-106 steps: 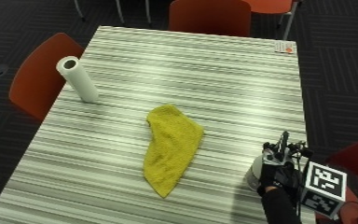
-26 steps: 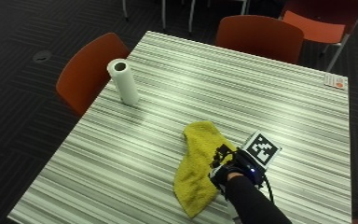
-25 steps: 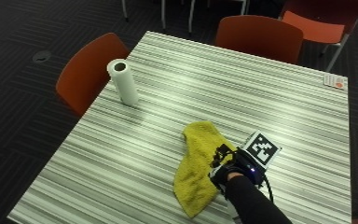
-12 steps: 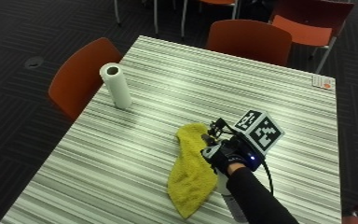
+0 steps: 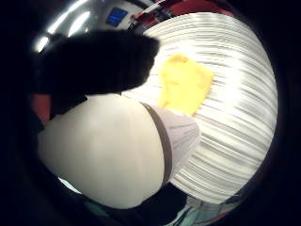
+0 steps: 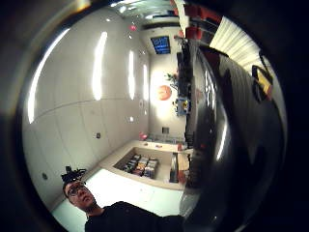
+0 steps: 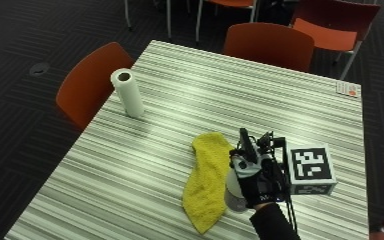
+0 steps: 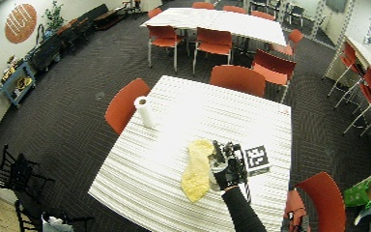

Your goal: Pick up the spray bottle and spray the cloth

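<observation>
A yellow cloth lies crumpled in a long strip on the striped table, toward its near side. Just to the cloth's right, my gloved right hand grips a whitish spray bottle with a black spray head on top. The bottle stands upright, close against the cloth's edge; whether its base touches the table is unclear. In the little finger side palm view the bottle's pale body fills the near field, with the cloth on the table beyond it. The wide outside view shows hand, bottle and cloth together.
A white paper towel roll stands upright near the table's left edge. A small card lies at the far right corner. Orange chairs stand at the left side and the far side.
My hand has carried the bottle from the table's near right corner over to the cloth's right edge. The outside camera has shifted too. In the last half second little has moved.
</observation>
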